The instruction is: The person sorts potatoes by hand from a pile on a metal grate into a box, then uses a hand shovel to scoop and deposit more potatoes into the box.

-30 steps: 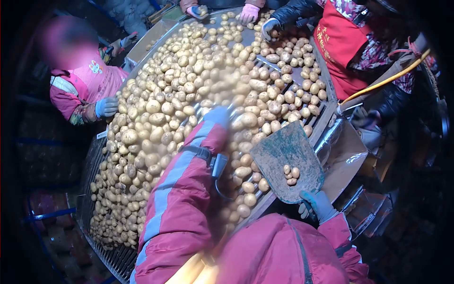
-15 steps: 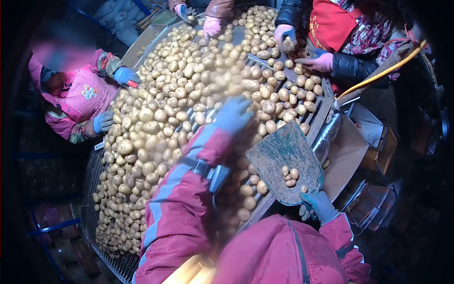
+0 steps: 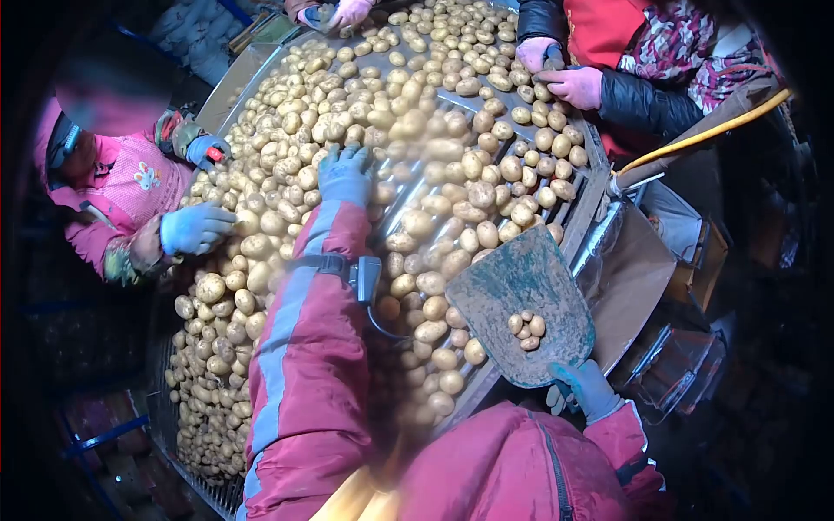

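My left hand [image 3: 345, 174], in a blue glove, reaches out over the mass of potatoes [image 3: 365, 130] on the roller sorting table [image 3: 208, 486]. Its fingers are spread and rest on the potatoes; I cannot see anything gripped. My right hand [image 3: 588, 388], also gloved, grips the handle of a dirty green scoop [image 3: 512, 295] held at the table's right edge. Several small potatoes [image 3: 526, 328] lie in the scoop's blade.
A person in pink at the left has gloved hands [image 3: 193, 227] on the potatoes. A person in a red apron at the top right picks with pink-gloved hands [image 3: 569, 84]. More hands [image 3: 343, 12] work at the far end. A cardboard box [image 3: 638, 286] stands at the right.
My left hand has swung left and further out across the potatoes. The scoop stays almost still. The other workers' hands have shifted over the pile.
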`<state>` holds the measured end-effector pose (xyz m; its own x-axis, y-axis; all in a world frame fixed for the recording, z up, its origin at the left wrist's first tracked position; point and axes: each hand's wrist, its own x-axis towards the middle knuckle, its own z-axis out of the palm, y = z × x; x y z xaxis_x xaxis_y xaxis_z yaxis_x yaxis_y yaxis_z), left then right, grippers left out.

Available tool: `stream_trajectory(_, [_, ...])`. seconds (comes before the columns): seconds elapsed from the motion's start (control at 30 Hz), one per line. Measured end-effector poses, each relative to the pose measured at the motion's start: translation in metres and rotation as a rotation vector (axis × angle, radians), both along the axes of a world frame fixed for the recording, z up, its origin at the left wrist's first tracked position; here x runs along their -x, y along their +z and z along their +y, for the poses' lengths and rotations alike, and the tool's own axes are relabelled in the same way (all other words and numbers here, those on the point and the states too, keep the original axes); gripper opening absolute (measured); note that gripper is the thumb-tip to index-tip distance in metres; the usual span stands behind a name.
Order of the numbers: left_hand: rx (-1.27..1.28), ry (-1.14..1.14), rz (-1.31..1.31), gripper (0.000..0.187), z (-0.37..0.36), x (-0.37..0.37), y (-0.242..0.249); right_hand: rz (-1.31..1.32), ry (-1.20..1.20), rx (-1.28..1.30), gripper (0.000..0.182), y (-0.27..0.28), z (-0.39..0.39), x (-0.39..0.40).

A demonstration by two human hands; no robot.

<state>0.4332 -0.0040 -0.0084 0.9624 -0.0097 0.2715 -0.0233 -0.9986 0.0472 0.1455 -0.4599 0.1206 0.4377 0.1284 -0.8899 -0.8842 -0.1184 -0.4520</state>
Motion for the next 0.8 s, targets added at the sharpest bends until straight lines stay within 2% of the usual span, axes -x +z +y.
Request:
stream_trajectory(0.07, [-0.071, -0.009, -0.059, 0.028, -0.001, 0.0, 0.009, 0.05, -0.007, -0.007, 0.04, 0.0, 0.0, -0.001])
stream_trajectory(0.1, [0.005, -0.044, -0.081, 0.024, -0.005, -0.002, 0.012, 0.074, -0.011, -0.01, 0.04, 0.0, 0.0, -0.002])
stream_trajectory(0.2, [0.014, -0.068, 0.339, 0.024, -0.036, 0.004, 0.029, 0.071, 0.024, 0.027, 0.039, 0.0, -0.001, -0.003])
stream_trajectory(0.23, [0.029, -0.021, 0.321, 0.027, -0.041, 0.006, 0.032, 0.067, 0.026, 0.024, 0.039, -0.001, -0.002, -0.002])
stream_trajectory(0.37, [-0.117, 0.073, 0.641, 0.032, -0.053, -0.025, 0.041, 0.063, 0.018, 0.015, 0.039, -0.003, -0.002, 0.0])
stream_trajectory(0.5, [-0.164, 0.038, 0.627, 0.032, -0.059, -0.024, 0.041, 0.043, -0.009, -0.016, 0.04, -0.008, -0.004, 0.005])
stream_trajectory(0.57, [-0.164, 0.059, 0.662, 0.032, -0.054, -0.025, 0.027, 0.026, 0.014, -0.003, 0.04, -0.013, -0.006, 0.009])
stream_trajectory(0.67, [-0.163, 0.081, 0.581, 0.031, -0.047, -0.006, 0.009, 0.023, 0.015, -0.005, 0.041, -0.01, -0.006, 0.007])
stream_trajectory(0.7, [-0.109, 0.125, 0.566, 0.031, -0.043, -0.005, 0.003, 0.029, 0.008, -0.009, 0.041, -0.008, -0.005, 0.007])
stream_trajectory(0.8, [0.365, 0.182, 0.543, 0.031, -0.051, 0.006, 0.052, 0.082, 0.006, 0.008, 0.041, -0.003, -0.003, 0.002])
